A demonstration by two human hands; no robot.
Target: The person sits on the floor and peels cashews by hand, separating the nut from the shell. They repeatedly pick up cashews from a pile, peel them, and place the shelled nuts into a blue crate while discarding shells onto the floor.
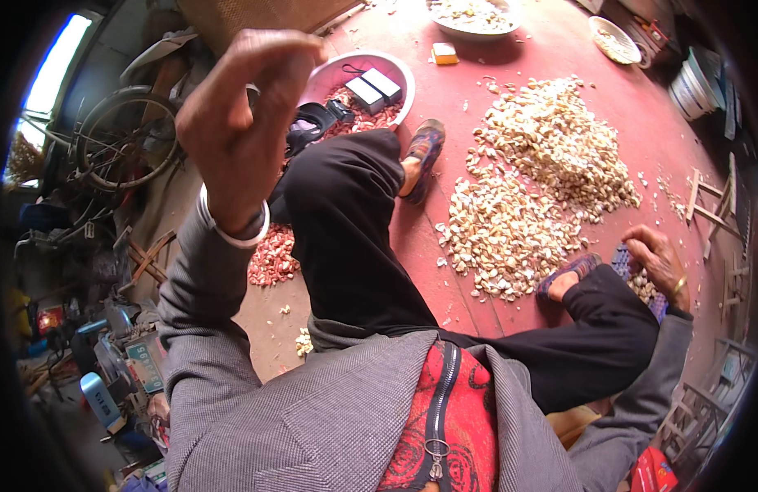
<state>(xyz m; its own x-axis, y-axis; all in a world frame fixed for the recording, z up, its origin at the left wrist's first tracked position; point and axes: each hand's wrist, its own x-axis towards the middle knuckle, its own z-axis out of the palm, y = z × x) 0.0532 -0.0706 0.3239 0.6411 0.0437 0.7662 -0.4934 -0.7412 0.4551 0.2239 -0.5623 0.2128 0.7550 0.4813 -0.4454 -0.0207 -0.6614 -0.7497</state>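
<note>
My left hand (241, 131), a white bangle on its wrist, is raised close to the camera, its fingers bent and thumb and forefinger tips together; whatever they may pinch is too small to make out. Below it on the floor, a pink basin (405, 86) holds reddish peanut kernels (367, 120), a white-and-black box (374, 88) and a black strap-like item (311, 121). My right hand (658, 261) is low beside my right knee, fingers curled over a purple patterned container (622, 259) with pale pieces in it. Its fingertips are partly hidden.
Pale peanut shells (551, 148) lie in a large heap on the red floor beyond my feet. More reddish kernels (272, 256) lie beside my left leg. A full bowl (472, 33) and yellow-and-white block (445, 54) are farther off. A bicycle (126, 139) stands left, wooden stools (711, 205) right.
</note>
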